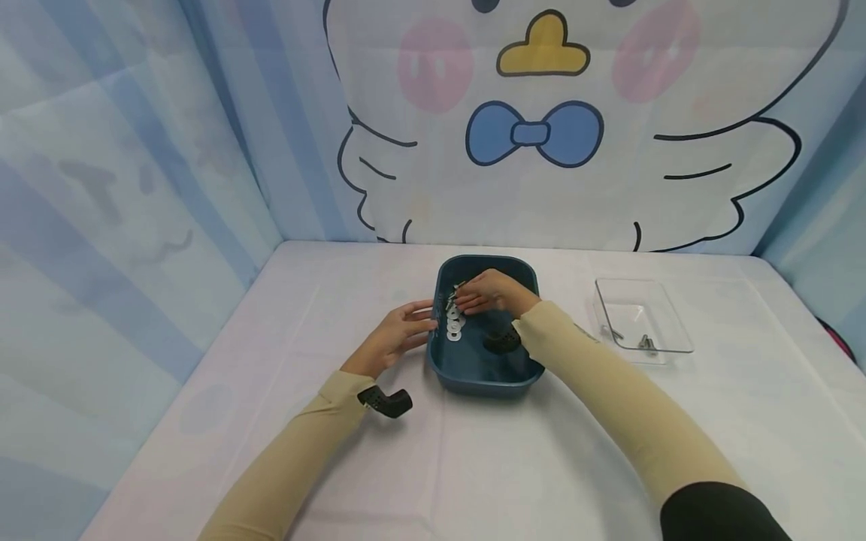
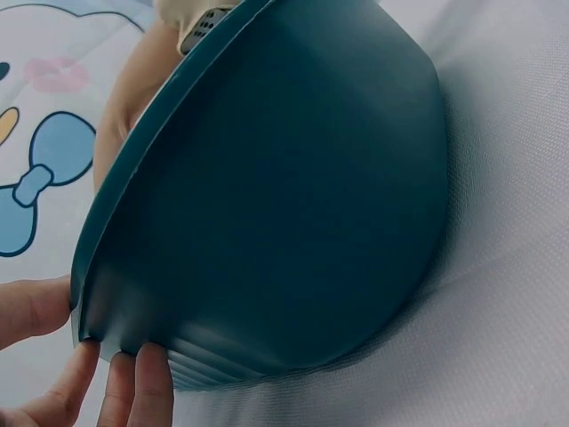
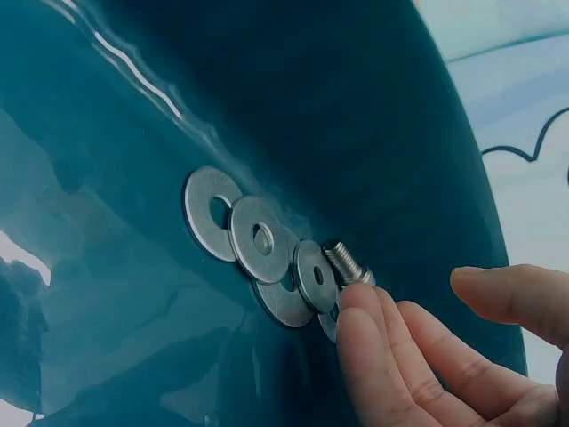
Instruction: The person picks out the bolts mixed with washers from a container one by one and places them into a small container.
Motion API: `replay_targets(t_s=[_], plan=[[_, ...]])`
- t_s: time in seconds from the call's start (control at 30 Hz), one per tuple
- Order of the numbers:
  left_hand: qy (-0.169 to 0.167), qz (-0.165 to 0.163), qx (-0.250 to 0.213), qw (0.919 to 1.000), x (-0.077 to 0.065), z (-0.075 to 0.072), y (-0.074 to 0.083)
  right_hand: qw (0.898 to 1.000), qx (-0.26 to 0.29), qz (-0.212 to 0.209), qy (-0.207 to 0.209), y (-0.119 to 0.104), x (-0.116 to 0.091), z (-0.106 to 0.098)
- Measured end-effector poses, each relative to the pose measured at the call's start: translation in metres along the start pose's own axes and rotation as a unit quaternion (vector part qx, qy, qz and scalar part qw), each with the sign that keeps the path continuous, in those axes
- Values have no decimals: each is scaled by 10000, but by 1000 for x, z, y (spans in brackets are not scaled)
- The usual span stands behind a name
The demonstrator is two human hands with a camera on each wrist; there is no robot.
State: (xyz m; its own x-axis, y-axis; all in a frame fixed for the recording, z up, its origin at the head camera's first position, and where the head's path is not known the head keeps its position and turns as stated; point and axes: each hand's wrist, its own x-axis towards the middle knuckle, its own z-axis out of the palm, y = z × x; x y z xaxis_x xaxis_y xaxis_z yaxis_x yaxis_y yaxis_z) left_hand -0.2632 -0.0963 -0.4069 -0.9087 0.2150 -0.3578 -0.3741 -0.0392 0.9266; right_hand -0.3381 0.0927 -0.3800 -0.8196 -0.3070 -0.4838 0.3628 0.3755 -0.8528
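A dark blue-green plastic bin [image 1: 483, 387] sits on the table. At its left side my left hand [image 1: 389, 342] grips the rim, thumb at the edge and fingertips against the outer wall in the left wrist view. Inside the bin, several flat metal washers [image 3: 258, 240] lie overlapping along the left wall. A threaded bolt [image 3: 343, 260] lies at the end of the washer row. My right hand [image 1: 490, 291] reaches into the bin, its fingertips right at the bolt and end washers. Its thumb stands apart from the fingers, and part of the bolt is hidden behind the fingertips.
To the right of the bin stands a clear plastic box [image 1: 666, 350] with a few small metal bolts [image 1: 646, 343] in it. A white cloth covers the table [image 1: 473, 466]. Printed curtains [image 1: 541, 203] hang at the back and sides.
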Motion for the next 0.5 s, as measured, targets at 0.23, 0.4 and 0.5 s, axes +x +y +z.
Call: replay_targets(t_s=[0.23,0.4,0.5], plan=[[21,-15,26,10000,2,-1,0,9999,-15,143,10,-1,7,3],[2,-13,27,10000,2,-1,0,9996,-81,247,88,-3,8,8],[-22,14,9,10000,1,-1,0,9996,-93,239,144,-3,9,10]])
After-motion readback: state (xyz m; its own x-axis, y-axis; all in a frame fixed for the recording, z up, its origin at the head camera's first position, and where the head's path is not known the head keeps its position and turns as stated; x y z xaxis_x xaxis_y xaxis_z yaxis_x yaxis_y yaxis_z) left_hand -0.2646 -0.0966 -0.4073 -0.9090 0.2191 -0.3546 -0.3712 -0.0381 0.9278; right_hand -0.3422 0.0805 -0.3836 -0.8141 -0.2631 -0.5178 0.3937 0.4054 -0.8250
